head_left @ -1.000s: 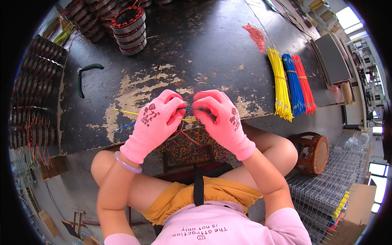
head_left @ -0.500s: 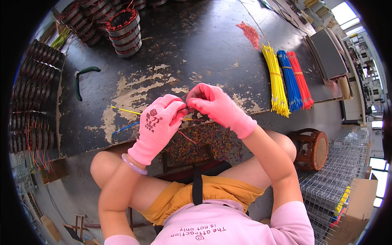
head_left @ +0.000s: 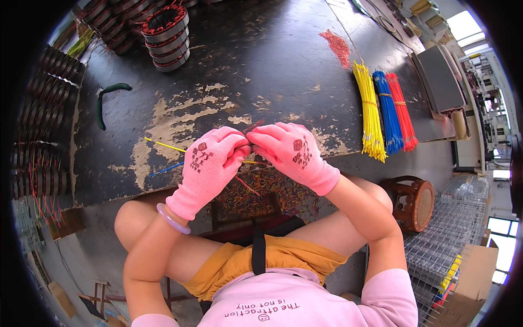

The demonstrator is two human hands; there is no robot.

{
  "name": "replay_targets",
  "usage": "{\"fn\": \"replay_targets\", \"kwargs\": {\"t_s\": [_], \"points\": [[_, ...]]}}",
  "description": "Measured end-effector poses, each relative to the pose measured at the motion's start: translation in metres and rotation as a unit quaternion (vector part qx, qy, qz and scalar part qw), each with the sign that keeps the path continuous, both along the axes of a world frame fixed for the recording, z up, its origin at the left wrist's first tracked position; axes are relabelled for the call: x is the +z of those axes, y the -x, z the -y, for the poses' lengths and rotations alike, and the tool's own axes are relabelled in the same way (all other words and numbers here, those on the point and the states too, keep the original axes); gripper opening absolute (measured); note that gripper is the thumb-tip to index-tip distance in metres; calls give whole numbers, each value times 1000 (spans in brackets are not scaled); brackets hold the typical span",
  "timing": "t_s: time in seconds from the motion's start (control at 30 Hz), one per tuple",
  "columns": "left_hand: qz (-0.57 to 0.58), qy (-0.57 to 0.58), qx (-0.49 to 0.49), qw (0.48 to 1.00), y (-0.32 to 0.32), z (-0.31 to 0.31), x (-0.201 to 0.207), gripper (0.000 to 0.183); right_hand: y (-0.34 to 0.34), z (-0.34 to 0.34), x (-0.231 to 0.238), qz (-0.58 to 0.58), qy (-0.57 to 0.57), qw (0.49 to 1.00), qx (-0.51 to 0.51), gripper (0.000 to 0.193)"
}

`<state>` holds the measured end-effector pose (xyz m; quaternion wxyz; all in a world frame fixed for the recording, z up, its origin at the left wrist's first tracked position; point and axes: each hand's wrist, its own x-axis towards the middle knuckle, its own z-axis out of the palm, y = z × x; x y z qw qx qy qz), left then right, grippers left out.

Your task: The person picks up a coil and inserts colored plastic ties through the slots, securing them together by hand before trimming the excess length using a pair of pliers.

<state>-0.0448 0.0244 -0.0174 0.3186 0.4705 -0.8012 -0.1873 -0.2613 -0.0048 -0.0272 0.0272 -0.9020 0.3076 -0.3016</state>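
My left hand (head_left: 210,158), in a pink knit glove, is closed on a few thin wires. A yellow wire (head_left: 163,144) and a blue wire (head_left: 166,169) stick out on its left side, and a short red wire (head_left: 248,186) hangs below its fingers. My right hand (head_left: 293,152), gloved alike, is closed with its fingertips pressed against those of the left hand. A dark reddish strand (head_left: 254,126) shows just above where the fingertips meet; the fingers hide what they pinch there. Both hands are over the worn front edge of the black table (head_left: 239,92).
Yellow (head_left: 369,111), blue (head_left: 388,111) and red (head_left: 401,111) wire bundles lie at the right. Green-handled pliers (head_left: 103,103) rest at the left. Wound stator cores (head_left: 166,41) are stacked at the back left. Wire scraps (head_left: 289,193) lie below the table edge; a wooden stool (head_left: 408,201) stands right.
My right hand has turned over, so the back of its glove shows, and its fingers have folded in against the left hand. A reddish strand now shows above the fingertips. My left hand has barely moved.
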Motion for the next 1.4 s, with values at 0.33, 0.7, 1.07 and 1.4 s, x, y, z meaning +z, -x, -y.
{"fn": "replay_targets", "kwargs": {"t_s": [0.33,0.7,1.07,1.4], "points": [[-12,-18,0,1000,-1,-2,1,12,5,7,32,6,-287,958,-6,20],[-1,17,-3,1000,-1,0,-2,12,0,11,16,220,-716,660,-50,20],[-17,-4,5,1000,0,-1,-2,9,0,-37,16,-78,-22,995,-56,28],[3,-36,6,999,0,-1,3,11,4,-16,24,-42,5,995,-85,29]]}}
